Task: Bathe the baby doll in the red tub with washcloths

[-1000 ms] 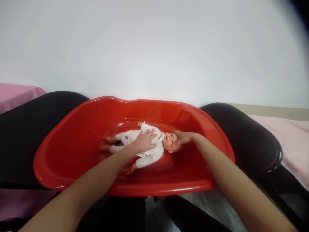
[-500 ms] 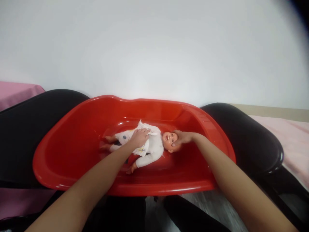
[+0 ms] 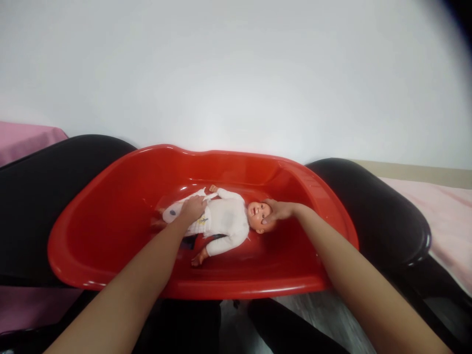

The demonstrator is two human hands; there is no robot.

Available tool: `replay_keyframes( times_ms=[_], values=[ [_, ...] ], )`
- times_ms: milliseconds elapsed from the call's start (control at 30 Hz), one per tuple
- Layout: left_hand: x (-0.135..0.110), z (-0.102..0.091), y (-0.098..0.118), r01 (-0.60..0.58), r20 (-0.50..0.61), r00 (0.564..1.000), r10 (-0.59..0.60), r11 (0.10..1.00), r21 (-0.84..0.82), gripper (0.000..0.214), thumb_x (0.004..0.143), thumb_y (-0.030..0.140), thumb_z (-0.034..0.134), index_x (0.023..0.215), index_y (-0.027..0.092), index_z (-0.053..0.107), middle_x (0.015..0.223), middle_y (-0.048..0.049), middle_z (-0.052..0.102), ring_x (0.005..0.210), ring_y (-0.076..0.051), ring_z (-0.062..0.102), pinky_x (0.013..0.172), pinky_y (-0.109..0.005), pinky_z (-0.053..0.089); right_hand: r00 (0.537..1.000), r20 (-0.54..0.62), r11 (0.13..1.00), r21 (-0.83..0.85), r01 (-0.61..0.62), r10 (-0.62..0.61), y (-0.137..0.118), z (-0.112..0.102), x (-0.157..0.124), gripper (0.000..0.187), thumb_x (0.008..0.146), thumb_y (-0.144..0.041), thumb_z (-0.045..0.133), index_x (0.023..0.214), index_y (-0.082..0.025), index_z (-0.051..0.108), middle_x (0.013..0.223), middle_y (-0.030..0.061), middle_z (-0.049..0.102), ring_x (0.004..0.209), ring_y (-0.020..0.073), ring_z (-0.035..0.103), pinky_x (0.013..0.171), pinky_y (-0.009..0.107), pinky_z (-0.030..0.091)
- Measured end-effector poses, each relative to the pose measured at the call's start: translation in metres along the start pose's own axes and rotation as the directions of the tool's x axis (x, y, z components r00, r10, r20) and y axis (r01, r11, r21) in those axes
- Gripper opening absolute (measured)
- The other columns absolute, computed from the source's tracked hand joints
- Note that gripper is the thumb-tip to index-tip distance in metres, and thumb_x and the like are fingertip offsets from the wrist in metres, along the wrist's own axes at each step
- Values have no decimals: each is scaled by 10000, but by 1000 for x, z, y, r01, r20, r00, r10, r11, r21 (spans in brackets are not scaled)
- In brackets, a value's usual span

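A baby doll (image 3: pixel 229 216) in a white long-sleeved top lies on its back in a red baby bathtub (image 3: pixel 106 216), head to the right and feet to the left. My right hand (image 3: pixel 280 210) cups the far right side of the doll's head, thumb near its cheek. Over the doll's lower belly, my left hand (image 3: pixel 193 209) is closed on a white printed cloth (image 3: pixel 171 212) that spreads across the legs. My palm hides part of the cloth, and the doll's feet are blurred.
Black chairs or seats flank the tub, one at the left (image 3: pixel 55 196) and one at the right (image 3: pixel 372 211). Pink-covered surfaces (image 3: pixel 29 140) appear at both sides. A white wall (image 3: pixel 236 73) stands behind the tub.
My left hand has slid left from the doll's belly toward its legs, drawing the cloth with it and baring the white top and the far hand. My right hand stays at the head.
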State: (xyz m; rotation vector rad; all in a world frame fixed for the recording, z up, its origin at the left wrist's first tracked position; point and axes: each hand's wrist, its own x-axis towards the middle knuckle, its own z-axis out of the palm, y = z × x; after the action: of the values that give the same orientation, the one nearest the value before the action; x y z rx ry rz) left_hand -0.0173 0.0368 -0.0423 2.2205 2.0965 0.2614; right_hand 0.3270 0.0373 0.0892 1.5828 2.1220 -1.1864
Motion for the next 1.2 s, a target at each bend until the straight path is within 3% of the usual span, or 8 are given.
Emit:
replay_keyframes(
  times_ms=[200, 333, 400, 467, 567, 633, 933, 1200],
  values=[
    [0, -9, -7, 196, -117, 972, -206, 976, -94, 451, 960, 381, 268, 1021, 132, 639, 1035, -165, 667, 1007, -305, 609, 842, -417, 458, 1000, -6, 1000, -23, 13, -13, 4, 0, 4, 961, 583, -493, 801, 1382, -170, 377, 1393, 152, 485, 1239, 320, 498, 1017, 388, 428],
    [6, -28, 21, 94, -273, 938, -214, 913, -396, 434, 975, 411, 261, 1035, 172, 619, 1043, -123, 664, 1006, -264, 607, 847, -383, 459, 1000, 9, 1000, -25, -1, 1, 2, -1, 2, 1017, 587, -518, 795, 1423, -171, 331, 1435, 156, 439, 1271, 320, 474, 1035, 382, 414],
    [6, -33, 43, -68, -294, 951, -92, 869, -490, 442, 983, 424, 258, 1022, 168, 616, 1006, -105, 670, 974, -238, 610, 846, -368, 463, 1000, 11, 1000, -29, -1, 2, 1, -1, 1, 1029, 592, -513, 793, 1434, -165, 315, 1450, 161, 417, 1275, 316, 469, 1041, 378, 408],
    [0, -31, 65, -259, -288, 949, 128, 836, -484, 443, 992, 404, 257, 1052, 152, 616, 1036, -105, 673, 989, -219, 604, 880, -358, 456, 1000, 10, 1000, -28, -4, 4, 1, -1, 1, 1022, 597, -501, 795, 1434, -164, 316, 1455, 163, 409, 1276, 311, 467, 1046, 373, 405],
    [-14, -17, 86, -471, -236, 880, 413, 826, -311, 395, 987, 369, 320, 1220, 184, 579, 1253, -94, 618, 1172, -226, 532, 1025, -392, 371, 1000, 14, 1000, 10, -7, 7, 4, -1, 2, 997, 586, -486, 807, 1412, -176, 343, 1414, 153, 460, 1231, 302, 508, 1022, 372, 426],
    [-22, -7, 90, -507, -212, 857, 469, 839, -198, 385, 976, 353, 364, 1302, 238, 533, 1359, -58, 556, 1273, -227, 455, 1097, -417, 289, 1000, 14, 999, 31, -9, 9, 6, 0, 4, 1005, 578, -491, 811, 1410, -179, 342, 1387, 149, 489, 1200, 299, 533, 1005, 373, 441],
    [-12, -2, 65, -276, -123, 958, 258, 948, -160, 407, 989, 341, 292, 1308, 245, 526, 1311, -46, 589, 1224, -204, 486, 1055, -381, 317, 1000, 11, 1000, -3, 12, -12, 6, -1, 3, 999, 584, -543, 795, 1405, -188, 350, 1433, 147, 446, 1269, 320, 474, 1046, 395, 406],
    [-6, -3, 45, -169, -71, 984, 165, 984, -50, 435, 997, 364, 253, 1113, 140, 608, 1085, -120, 665, 1051, -266, 577, 935, -408, 385, 1000, 19, 1000, 12, 1, -1, 2, -1, 0, 1014, 593, -514, 795, 1421, -166, 326, 1420, 156, 456, 1260, 314, 484, 1052, 390, 401]
  ],
)
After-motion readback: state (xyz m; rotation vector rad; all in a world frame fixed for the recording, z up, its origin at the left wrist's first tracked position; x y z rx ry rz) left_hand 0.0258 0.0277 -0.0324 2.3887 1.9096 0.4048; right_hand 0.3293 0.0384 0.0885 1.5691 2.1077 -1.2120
